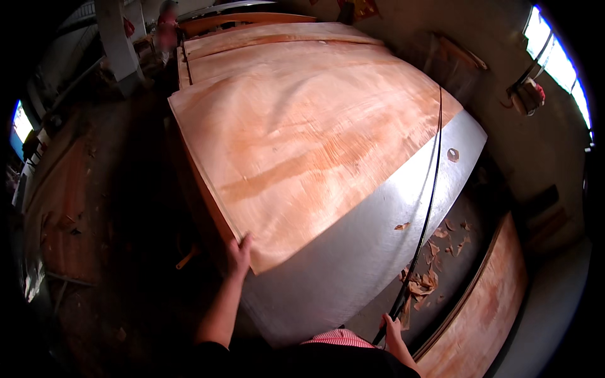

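Note:
A large thin wood veneer sheet (302, 138), orange-brown and slightly rippled, lies across a smooth grey metal tabletop (321, 283). At the sheet's near left corner, my left hand (239, 253) grips its edge with the fingertips on the upper face. My right hand (392, 331) is closed around the thick lower end of a long thin black rod (426, 220). The rod reaches up and away over the bare metal, and its thin tip crosses the sheet's right edge.
More wood sheets (283, 39) lie beyond. At the right, a stack of boards (482, 309) stands low beside torn veneer scraps (423, 285) on the floor. A pillar (118, 41) and a person (167, 31) are at the far left. A small scrap (401, 226) rests on the metal.

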Demonstrator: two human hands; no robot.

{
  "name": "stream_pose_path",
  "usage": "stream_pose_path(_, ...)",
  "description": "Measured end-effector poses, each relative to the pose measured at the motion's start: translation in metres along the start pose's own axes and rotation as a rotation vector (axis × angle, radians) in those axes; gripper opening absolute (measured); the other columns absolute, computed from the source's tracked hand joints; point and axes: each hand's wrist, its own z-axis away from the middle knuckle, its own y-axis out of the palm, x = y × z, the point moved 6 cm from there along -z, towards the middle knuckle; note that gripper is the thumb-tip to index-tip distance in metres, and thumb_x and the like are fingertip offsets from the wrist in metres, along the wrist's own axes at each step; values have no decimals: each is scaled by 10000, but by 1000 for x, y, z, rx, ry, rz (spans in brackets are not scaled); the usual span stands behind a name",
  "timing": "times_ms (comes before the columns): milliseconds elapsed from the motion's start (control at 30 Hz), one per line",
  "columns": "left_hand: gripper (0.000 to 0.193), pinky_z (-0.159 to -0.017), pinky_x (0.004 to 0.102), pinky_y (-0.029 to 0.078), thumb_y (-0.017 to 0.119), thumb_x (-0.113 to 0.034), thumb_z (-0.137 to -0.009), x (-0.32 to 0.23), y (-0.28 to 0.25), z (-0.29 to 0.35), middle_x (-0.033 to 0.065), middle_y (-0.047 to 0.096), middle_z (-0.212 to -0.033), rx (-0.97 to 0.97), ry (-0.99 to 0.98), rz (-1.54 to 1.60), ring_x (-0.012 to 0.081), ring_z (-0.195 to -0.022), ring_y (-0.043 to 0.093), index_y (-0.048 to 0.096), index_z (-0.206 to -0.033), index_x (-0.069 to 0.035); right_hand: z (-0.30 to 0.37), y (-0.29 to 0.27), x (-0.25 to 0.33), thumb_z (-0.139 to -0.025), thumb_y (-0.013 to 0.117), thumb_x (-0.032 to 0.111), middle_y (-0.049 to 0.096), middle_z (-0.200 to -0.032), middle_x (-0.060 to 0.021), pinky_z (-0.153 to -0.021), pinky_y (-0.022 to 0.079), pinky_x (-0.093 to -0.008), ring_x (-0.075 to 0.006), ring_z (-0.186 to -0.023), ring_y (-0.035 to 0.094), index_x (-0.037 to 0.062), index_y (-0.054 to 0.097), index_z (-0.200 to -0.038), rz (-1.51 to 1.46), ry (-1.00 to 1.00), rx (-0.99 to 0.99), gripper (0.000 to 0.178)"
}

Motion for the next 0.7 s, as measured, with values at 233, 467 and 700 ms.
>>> stream_pose_path(233, 304, -573, 285, 449, 584, -254, -802, 105, 38, 143, 104, 628, -711, 112, -211, 188, 117, -649, 565, 606, -829, 48, -4, 3, 1, -796, 560, 185, 472, -538, -36, -411, 372, -259, -142, -449, 471, 29, 501, -743, -29, -8, 23, 175)
stream_pose_path(467, 294, -509, 273, 483, 555, -276, -825, 150, 85, 265, 56, 609, -727, 659, -683, 158, 120, -562, 590, 586, -921, 0, -4, -2, -1, -822, 529, 196, 416, -516, -19, -436, 354, -277, -142, -443, 412, 38, 500, -711, -102, -30, 4, 196)
stream_pose_path(700, 492, -486, 258, 427, 429, -467, -846, 215, 90, 304, 58, 569, -574, 1136, -716, -299, 146, -496, 533, 618, -707, -34, -11, 18, 2, -838, 523, 254, 441, -534, -27, -442, 358, -274, -144, -461, 435, 26, 514, -757, -200, -43, 46, 242)
